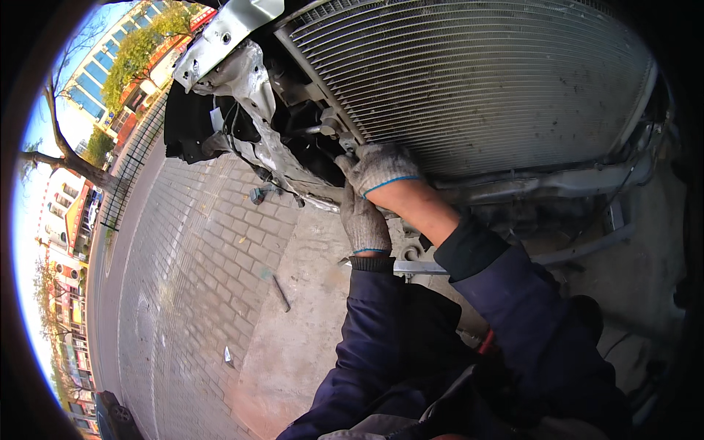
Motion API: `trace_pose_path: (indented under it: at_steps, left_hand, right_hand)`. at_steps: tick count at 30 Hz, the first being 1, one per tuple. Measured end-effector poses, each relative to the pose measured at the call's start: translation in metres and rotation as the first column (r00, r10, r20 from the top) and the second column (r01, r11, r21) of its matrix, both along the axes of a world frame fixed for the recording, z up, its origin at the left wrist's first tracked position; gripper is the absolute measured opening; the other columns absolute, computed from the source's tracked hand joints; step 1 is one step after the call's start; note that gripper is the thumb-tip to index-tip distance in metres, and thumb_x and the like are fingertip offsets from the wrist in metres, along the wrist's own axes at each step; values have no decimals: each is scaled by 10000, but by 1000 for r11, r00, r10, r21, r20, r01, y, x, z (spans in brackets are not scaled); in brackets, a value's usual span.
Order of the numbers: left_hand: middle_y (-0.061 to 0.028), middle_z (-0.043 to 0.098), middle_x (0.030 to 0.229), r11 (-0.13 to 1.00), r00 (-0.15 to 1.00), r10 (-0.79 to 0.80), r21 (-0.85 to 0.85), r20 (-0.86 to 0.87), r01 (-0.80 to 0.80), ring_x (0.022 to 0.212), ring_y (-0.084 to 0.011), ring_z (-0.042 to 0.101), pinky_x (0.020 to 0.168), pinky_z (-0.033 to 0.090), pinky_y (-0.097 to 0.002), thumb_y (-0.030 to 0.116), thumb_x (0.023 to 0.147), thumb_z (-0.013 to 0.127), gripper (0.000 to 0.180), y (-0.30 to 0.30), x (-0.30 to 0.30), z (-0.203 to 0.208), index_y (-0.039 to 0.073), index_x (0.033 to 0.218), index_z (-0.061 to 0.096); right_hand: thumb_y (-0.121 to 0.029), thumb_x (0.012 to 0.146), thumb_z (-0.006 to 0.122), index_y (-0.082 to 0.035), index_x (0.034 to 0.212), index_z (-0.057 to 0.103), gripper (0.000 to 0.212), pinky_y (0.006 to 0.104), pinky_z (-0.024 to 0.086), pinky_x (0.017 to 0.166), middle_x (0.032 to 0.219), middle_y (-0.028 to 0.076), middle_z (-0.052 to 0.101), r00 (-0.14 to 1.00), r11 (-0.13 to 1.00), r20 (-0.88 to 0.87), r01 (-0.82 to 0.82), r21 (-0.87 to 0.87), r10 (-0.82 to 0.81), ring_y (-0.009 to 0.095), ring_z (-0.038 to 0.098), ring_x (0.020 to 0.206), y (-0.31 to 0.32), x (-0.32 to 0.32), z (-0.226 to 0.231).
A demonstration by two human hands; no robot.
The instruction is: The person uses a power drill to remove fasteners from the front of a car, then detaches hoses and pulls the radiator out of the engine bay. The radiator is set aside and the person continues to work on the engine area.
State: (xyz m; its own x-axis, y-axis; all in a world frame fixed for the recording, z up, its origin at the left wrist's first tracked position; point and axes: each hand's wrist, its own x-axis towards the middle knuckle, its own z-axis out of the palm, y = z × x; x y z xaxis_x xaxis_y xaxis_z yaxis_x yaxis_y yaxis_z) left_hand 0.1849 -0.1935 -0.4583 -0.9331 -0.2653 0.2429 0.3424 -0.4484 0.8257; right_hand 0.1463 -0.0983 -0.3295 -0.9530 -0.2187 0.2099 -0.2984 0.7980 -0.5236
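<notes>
Both my hands wear grey knitted gloves with blue cuff edges. They are close together at the lower left corner of a finned car radiator, beside a metal pipe fitting. My right hand has its fingers curled in by the fitting; what they grip is hidden. Just below it, my left hand reaches up under the right one, its fingertips out of sight behind the right hand and the bodywork. To the left of my hands runs the crumpled bare metal front frame of the car.
A silver bracket juts out at the upper left, above a black plastic liner. Loose wiring and a connector hang low. A metal bar crosses below the radiator. A short rod lies on the pavement.
</notes>
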Motion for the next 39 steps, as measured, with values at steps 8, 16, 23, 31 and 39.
trace_pose_path:
  at_steps: [8, 16, 23, 31, 39]
  left_hand:
    - [-227, 794, 1312, 693, 753, 636, -306, -168, -653, 1200, -302, 791, 1089, 631, -425, 267, 1200, 580, 428, -86, 59, 102, -100, 1387, 700]
    - [-157, 779, 1276, 898, 958, 265, -335, -108, -286, 1158, -252, 773, 1039, 632, -372, 154, 1134, 652, 352, -187, -62, 204, -61, 1408, 705]
    - [-132, 818, 1195, 616, 989, 134, -787, 59, -37, 1063, -209, 793, 934, 643, -336, 180, 1080, 700, 402, -211, -93, 229, -55, 1405, 727]
    - [-177, 834, 1156, 307, 909, 327, -881, -259, -361, 1018, -255, 780, 923, 599, -387, 259, 1087, 637, 383, -181, -83, 210, -25, 1301, 777]
    - [-116, 775, 1188, -64, 604, -37, -602, -796, -796, 1082, -344, 747, 937, 594, -481, 125, 986, 786, 213, -97, 17, 168, 80, 1194, 771]
  right_hand:
    - [-603, 1085, 612, -61, 993, 829, 591, 511, 629, 909, 1017, 221, 816, 996, 976, -59, 48, -211, -62, 445, 779, 985, -11, 2, -31]
    - [-635, 1058, 634, -44, 1147, 824, 626, 518, 615, 917, 1096, 256, 815, 985, 868, 149, 148, -474, -87, 473, 771, 1032, -29, 0, -31]
    - [-626, 1077, 598, -47, 1145, 821, 625, 534, 613, 960, 1143, 269, 804, 988, 904, 141, 118, -410, -65, 475, 765, 1083, -27, -4, -38]
    - [-629, 1092, 580, -48, 1100, 825, 631, 545, 621, 935, 1114, 262, 805, 994, 966, 47, 103, -235, -95, 477, 769, 1053, -34, -11, -32]
    - [-557, 1089, 656, -29, 1116, 824, 555, 510, 627, 883, 1087, 267, 806, 997, 937, 27, 80, -339, -76, 455, 777, 1013, -24, -10, -39]
